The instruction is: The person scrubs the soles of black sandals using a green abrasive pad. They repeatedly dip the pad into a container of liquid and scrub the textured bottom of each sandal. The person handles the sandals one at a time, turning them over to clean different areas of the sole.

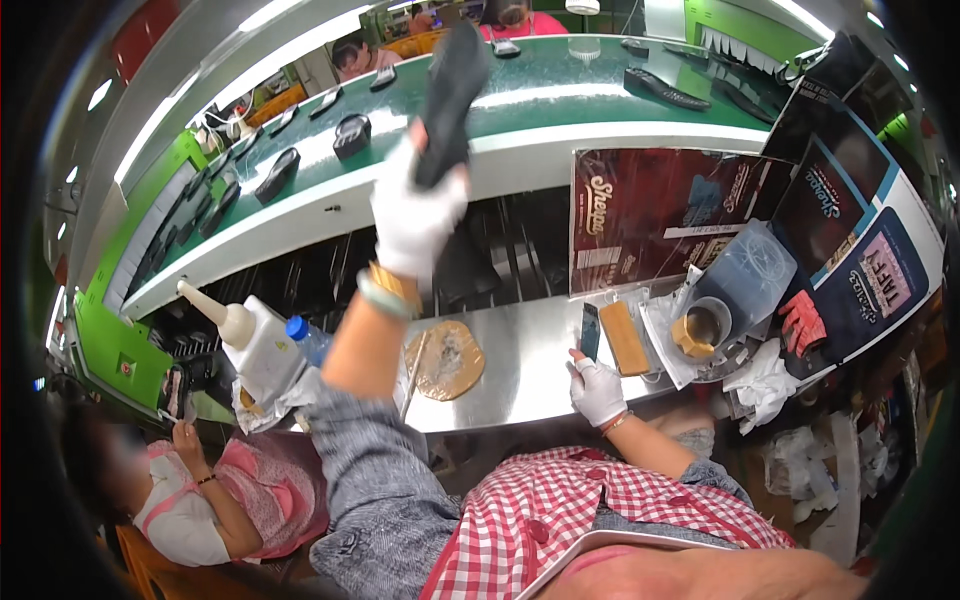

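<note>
My left hand, in a white glove with bare fingertips, is stretched far forward and closed on a black shoe sole. The sole is slightly blurred and stands on end, in front of the green conveyor belt. My right hand, gloved the same way, is curled low over the front of the metal bench. Just beyond its fingertips is a dark, narrow, flat object; whether the hand grips it cannot be made out. A tan round pad, with a thin stick at its left edge, lies between my arms.
Black soles lie spaced along the belt. A white spouted bottle and a blue-capped bottle stand left. Right are a tan block, a cup and cardboard panels. Another person sits at left.
</note>
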### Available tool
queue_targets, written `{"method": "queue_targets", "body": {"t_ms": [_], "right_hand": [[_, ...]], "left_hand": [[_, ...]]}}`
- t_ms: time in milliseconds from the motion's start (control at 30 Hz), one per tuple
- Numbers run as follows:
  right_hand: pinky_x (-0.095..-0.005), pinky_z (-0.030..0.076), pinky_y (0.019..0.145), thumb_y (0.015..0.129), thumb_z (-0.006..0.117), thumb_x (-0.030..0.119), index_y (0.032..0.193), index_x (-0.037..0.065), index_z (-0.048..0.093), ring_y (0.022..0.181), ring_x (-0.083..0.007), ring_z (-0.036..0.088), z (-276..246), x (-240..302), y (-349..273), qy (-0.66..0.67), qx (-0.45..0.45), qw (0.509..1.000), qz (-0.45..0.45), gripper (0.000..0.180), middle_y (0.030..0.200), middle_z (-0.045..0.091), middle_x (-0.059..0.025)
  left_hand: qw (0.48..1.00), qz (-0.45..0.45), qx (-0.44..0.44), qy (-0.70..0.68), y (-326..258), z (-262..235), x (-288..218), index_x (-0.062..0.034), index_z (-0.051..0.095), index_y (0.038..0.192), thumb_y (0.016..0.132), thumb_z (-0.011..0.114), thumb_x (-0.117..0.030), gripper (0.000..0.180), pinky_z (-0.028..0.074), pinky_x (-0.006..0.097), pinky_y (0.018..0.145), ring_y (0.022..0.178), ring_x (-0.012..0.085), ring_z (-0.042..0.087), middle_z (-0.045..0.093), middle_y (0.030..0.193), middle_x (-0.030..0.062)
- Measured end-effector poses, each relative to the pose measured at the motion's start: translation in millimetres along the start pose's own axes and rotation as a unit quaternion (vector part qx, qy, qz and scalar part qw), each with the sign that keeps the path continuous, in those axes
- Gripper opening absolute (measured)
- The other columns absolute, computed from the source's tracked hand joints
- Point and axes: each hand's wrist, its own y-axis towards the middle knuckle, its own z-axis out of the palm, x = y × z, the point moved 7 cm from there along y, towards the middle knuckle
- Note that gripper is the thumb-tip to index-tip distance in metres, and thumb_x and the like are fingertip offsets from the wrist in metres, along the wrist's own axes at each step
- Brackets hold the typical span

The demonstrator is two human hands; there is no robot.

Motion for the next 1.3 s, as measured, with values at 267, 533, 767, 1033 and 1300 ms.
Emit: {"method": "queue_targets", "body": {"t_ms": [267,533,767,1033,1300], "right_hand": [[-0.0356,0.051,0.066,0.077,0.06,-0.001,0.111,0.006,0.058,0.072,-0.0309,0.064,-3,-8,-2,0.067,-0.042,0.996,0.038,0.035,0.087,0.064,-0.0159],[-0.0379,0.05,0.067,0.077,0.054,0.001,0.114,0.007,0.058,0.072,-0.032,0.063,-11,-5,5,0.024,-0.009,1.0,0.016,0.038,0.081,0.063,-0.0155],[-0.0438,0.047,0.06,0.08,0.054,0.005,0.112,0.01,0.059,0.067,-0.0347,0.06,-8,-5,7,0.009,-0.044,0.999,-0.011,0.033,0.084,0.062,-0.0184],[-0.0438,0.046,0.057,0.077,0.056,0.003,0.111,0.009,0.06,0.063,-0.0343,0.06,-5,-9,2,-0.015,-0.053,0.998,-0.02,0.035,0.077,0.061,-0.0179],[-0.0429,0.048,0.059,0.075,0.055,0.001,0.111,0.008,0.06,0.064,-0.0336,0.061,-9,-4,4,0.025,-0.063,0.997,-0.037,0.038,0.079,0.062,-0.018]], "left_hand": [[0.972,-0.072,0.2,0.098,-233,1,-50,-0.0061,0.055,0.118,0.058,0.079,-0.019,0.066,0.049,0.039,0.079,0.092,0.0353,0.058,0.056,0.109,0.0208],[0.905,-0.136,0.358,0.186,-309,31,-40,-0.0061,0.051,0.12,0.066,0.071,-0.03,0.063,0.046,0.042,0.084,0.098,0.037,0.054,0.052,0.114,0.0224],[0.924,-0.167,0.313,0.145,-305,51,-34,-0.0029,0.056,0.112,0.066,0.07,-0.024,0.053,0.043,0.042,0.087,0.102,0.0357,0.052,0.054,0.11,0.0199],[0.93,-0.133,0.291,0.182,-300,43,-41,-0.0057,0.061,0.106,0.064,0.072,-0.021,0.046,0.045,0.041,0.082,0.096,0.0317,0.053,0.057,0.108,0.0142],[0.929,-0.154,0.293,0.164,-306,43,-31,-0.0049,0.06,0.104,0.062,0.07,-0.017,0.045,0.045,0.042,0.083,0.099,0.0351,0.052,0.055,0.11,0.0171]]}}
